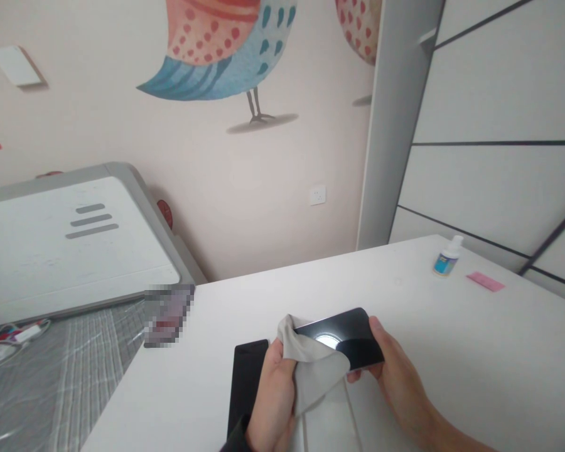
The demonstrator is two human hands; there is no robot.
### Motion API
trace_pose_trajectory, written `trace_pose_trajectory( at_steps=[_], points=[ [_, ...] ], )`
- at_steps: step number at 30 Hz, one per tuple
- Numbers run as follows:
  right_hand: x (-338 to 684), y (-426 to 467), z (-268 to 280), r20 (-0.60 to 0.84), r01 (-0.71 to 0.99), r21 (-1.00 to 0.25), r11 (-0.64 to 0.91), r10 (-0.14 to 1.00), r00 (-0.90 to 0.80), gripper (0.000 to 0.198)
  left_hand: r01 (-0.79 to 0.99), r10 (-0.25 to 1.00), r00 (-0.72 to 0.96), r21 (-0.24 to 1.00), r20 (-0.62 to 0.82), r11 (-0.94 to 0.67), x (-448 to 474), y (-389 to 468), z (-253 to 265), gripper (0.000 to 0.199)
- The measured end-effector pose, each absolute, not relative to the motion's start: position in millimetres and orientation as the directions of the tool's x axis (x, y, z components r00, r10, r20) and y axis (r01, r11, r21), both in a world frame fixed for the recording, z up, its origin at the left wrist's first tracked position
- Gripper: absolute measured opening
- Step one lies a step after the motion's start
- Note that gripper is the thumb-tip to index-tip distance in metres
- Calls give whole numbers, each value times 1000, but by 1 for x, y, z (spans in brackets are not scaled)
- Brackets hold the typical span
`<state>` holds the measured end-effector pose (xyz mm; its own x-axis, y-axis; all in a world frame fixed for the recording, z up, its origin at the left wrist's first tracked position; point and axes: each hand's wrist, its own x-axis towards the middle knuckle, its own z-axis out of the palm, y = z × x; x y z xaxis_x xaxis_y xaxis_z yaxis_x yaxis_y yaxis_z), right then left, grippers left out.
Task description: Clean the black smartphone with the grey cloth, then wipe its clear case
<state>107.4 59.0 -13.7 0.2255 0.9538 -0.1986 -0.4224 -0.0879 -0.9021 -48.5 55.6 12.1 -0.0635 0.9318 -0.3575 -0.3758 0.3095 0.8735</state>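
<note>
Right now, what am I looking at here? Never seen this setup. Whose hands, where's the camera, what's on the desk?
There is no machine: one camera on a person's head looks forward and down at their own bare hands.

The right hand holds a dark smartphone by its right end, glossy screen up, reflecting a light. The left hand presses a grey cloth against the phone's left part.

On the white table a flat black object lies by the left hand. Farther back right stand a small white bottle with a blue label and a pink slip.

Behind is a wall with painted birds.
</note>
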Motion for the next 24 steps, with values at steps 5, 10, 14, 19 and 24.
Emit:
trace_pose_trajectory(
  at_steps=[5,10,14,19,24],
  points=[
    [106,56,-19,-184,-395,-912,-107,970,162,63,-371,921,28,852,-388,370,-44,54,21,44],
    [104,53,-21,-177,-413,-906,-89,967,182,60,-347,949,7,890,-314,297,-44,56,15,35],
    [104,54,-17,-146,-413,-907,-75,979,144,65,-390,941,-60,875,-334,286,-46,56,10,35],
    [107,57,-11,-184,-407,-908,-94,965,188,66,-428,909,-34,828,-415,362,-47,55,14,46],
    [110,54,-15,-100,-232,-972,-26,944,314,69,-272,935,21,897,-355,347,-48,56,23,43]
  ],
)
